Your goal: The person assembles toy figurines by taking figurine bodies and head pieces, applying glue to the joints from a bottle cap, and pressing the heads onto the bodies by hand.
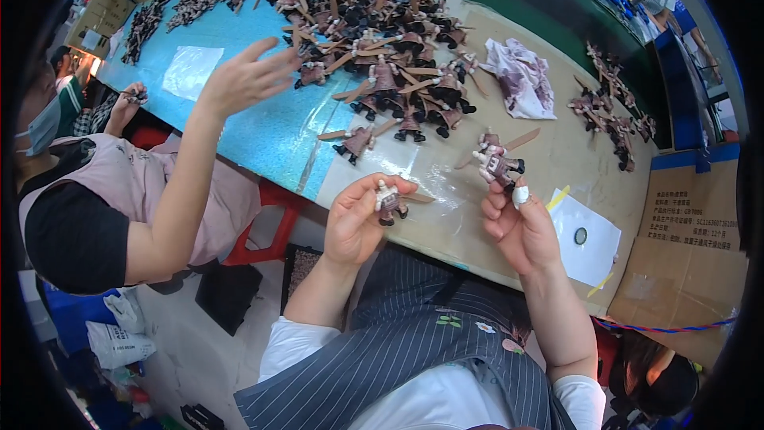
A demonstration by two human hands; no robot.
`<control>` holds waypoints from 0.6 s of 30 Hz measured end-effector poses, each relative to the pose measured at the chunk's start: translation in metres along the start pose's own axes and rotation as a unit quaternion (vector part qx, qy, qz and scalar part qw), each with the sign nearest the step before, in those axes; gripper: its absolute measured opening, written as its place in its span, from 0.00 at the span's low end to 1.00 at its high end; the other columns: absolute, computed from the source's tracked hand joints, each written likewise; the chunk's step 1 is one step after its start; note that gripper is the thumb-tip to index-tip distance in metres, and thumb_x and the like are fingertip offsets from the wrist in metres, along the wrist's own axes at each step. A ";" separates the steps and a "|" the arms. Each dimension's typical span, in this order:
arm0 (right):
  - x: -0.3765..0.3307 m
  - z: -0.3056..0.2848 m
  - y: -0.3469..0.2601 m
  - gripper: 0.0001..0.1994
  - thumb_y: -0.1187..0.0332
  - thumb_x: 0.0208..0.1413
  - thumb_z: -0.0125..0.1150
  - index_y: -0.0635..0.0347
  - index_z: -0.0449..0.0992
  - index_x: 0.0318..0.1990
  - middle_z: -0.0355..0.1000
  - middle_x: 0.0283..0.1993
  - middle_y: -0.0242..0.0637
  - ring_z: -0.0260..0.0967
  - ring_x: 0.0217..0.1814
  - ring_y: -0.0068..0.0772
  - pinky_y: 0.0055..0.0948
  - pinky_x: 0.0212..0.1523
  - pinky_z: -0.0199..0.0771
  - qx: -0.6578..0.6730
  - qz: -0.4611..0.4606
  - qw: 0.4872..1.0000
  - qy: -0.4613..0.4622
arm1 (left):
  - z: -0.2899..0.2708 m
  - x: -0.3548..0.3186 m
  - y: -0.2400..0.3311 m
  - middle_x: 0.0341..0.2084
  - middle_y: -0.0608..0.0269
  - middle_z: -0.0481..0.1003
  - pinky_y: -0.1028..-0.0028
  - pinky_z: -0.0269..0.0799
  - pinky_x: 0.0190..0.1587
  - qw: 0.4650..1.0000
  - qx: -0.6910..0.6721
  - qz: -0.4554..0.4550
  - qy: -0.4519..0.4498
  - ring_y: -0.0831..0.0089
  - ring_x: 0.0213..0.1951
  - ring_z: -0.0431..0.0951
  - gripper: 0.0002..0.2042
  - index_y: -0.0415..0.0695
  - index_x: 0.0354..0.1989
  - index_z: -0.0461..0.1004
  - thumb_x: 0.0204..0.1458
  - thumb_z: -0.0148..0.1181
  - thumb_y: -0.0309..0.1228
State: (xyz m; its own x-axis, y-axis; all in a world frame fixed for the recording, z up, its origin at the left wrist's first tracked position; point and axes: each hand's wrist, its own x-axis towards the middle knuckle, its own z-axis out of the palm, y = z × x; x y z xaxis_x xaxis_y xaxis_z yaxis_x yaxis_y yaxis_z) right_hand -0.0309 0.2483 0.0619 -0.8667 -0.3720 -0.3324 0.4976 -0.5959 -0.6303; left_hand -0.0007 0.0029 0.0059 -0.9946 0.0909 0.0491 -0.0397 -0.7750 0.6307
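Note:
My left hand [355,220] pinches a small toy figure [388,201] with a white head, a mauve body and dark feet; a tan blade-like piece sticks out from its right side. In my right hand [521,227], raised over the table's edge, is a second toy figure [493,161] of the same colours, held by its lower end. White tape [521,194] wraps one finger of that hand. Beyond both hands lies a big heap of similar figures [410,80], with a single figure [356,142] at its near edge.
A co-worker's hand [253,76] reaches to the heap from the left. A stained white cloth [519,78] lies right of the heap, near a smaller pile of figures [617,115]. White paper [590,251] with a dark round disc [581,236] sits beside a cardboard box [684,231].

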 end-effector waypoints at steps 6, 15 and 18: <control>0.000 -0.007 0.006 0.16 0.58 0.63 0.55 0.61 0.72 0.50 0.66 0.37 0.29 0.60 0.39 0.26 0.22 0.32 0.62 0.033 0.007 0.999 -0.021 | -0.007 0.000 -0.004 0.49 0.45 0.74 0.61 0.64 0.60 0.999 -0.024 0.015 -0.032 0.55 0.56 0.72 0.15 0.32 0.54 0.67 0.65 0.45 0.29; 0.000 -0.009 0.010 0.16 0.60 0.66 0.51 0.63 0.72 0.50 0.68 0.38 0.30 0.62 0.40 0.26 0.22 0.33 0.64 -0.014 -0.034 0.999 0.002 | 0.001 0.000 -0.003 0.47 0.45 0.74 0.65 0.71 0.53 1.000 0.012 0.013 -0.005 0.53 0.56 0.72 0.13 0.34 0.50 0.68 0.64 0.47 0.31; 0.001 -0.011 0.011 0.14 0.61 0.66 0.52 0.61 0.73 0.50 0.68 0.38 0.30 0.62 0.40 0.26 0.22 0.34 0.64 -0.017 -0.045 0.999 0.002 | 0.001 0.001 -0.003 0.47 0.45 0.74 0.66 0.71 0.53 1.000 -0.003 0.013 -0.006 0.53 0.56 0.72 0.13 0.34 0.50 0.68 0.64 0.47 0.30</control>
State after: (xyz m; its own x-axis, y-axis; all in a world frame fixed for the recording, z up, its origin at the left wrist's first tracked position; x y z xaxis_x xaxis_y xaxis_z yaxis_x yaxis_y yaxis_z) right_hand -0.0266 0.2490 0.0470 -0.9079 -0.3160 -0.2756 0.4164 -0.6023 -0.6811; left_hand -0.0015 0.0061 0.0044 -0.9940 0.0787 0.0754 -0.0146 -0.7814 0.6238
